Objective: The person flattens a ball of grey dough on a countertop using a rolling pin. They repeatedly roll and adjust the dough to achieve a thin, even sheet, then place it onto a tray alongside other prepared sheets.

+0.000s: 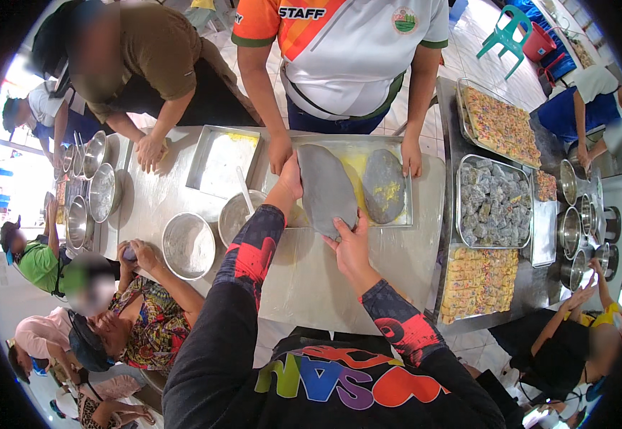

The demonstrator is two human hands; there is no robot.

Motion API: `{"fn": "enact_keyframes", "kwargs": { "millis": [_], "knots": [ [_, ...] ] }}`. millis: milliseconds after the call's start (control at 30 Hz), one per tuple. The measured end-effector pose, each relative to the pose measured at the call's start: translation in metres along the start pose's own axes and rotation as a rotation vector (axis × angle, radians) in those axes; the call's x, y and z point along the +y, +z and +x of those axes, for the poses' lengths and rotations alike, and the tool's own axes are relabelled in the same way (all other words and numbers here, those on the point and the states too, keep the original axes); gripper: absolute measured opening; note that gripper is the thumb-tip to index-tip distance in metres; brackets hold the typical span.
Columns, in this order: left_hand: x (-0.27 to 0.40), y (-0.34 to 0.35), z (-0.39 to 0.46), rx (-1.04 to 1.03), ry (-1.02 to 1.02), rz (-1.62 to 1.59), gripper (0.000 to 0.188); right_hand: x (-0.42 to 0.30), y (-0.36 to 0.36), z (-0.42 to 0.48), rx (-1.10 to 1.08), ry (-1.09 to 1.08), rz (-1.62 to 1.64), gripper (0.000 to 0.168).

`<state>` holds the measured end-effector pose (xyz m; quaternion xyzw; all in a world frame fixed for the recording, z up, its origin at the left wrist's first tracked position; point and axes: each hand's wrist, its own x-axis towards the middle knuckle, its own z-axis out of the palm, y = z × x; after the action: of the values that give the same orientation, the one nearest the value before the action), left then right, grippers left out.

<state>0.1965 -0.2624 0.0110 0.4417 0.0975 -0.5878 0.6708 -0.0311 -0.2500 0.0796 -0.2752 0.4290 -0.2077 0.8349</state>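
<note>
Between my two hands is a large flat oval slab of grey dough [326,187], over the left part of a metal baking tray [354,140]. My left hand [290,179] grips its left edge near the far end. At the near end, my right hand [353,238] holds the tip, thumb on top and fingers partly hidden beneath. A second, smaller grey dough slab [384,185], dusted with yellow crumbs, lies in the tray's right part. Yellow crumbs or grease cover the tray floor between the slabs. I cannot tell whether the held slab touches the tray.
Across the table [311,289], a person's hands [412,155] rest by the tray. A flour bowl [188,245], another bowl with a white-handled utensil [244,190], and an empty-looking pan [224,161] stand left. At right, a tray of grey coated pieces [494,201] adjoins sprinkled yellow pieces [480,284]. Other people work around.
</note>
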Motion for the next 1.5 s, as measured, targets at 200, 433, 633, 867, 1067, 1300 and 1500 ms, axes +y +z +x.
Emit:
{"fn": "enact_keyframes", "kwargs": {
  "millis": [200, 433, 633, 867, 1067, 1300, 1500],
  "knots": [
    [0.011, 0.005, 0.005, -0.054, -0.032, 0.001, 0.058, 0.001, 0.004, 0.015, 0.014, 0.001, 0.007, 0.062],
    [-0.020, 0.015, -0.062, -0.091, -0.035, -0.117, 0.059, -0.012, -0.022, -0.044, 0.025, 0.075, -0.170, 0.067],
    [-0.104, 0.003, -0.139, -0.044, -0.118, -0.220, 0.060, 0.009, -0.078, -0.125, 0.055, 0.216, -0.313, 0.071],
    [-0.149, -0.001, -0.159, -0.066, -0.196, -0.242, 0.061, 0.037, -0.118, -0.150, 0.085, 0.250, -0.310, 0.072],
    [-0.067, 0.009, -0.080, -0.146, -0.110, -0.100, 0.063, 0.020, -0.066, -0.072, 0.046, -0.003, -0.310, 0.071],
    [0.009, -0.016, 0.026, -0.009, -0.046, 0.069, 0.058, 0.019, -0.002, 0.031, -0.019, -0.001, -0.055, 0.068],
    [0.012, -0.005, 0.042, 0.095, -0.050, 0.106, 0.052, 0.035, -0.002, 0.054, 0.065, -0.053, 0.010, 0.063]
  ]
}}
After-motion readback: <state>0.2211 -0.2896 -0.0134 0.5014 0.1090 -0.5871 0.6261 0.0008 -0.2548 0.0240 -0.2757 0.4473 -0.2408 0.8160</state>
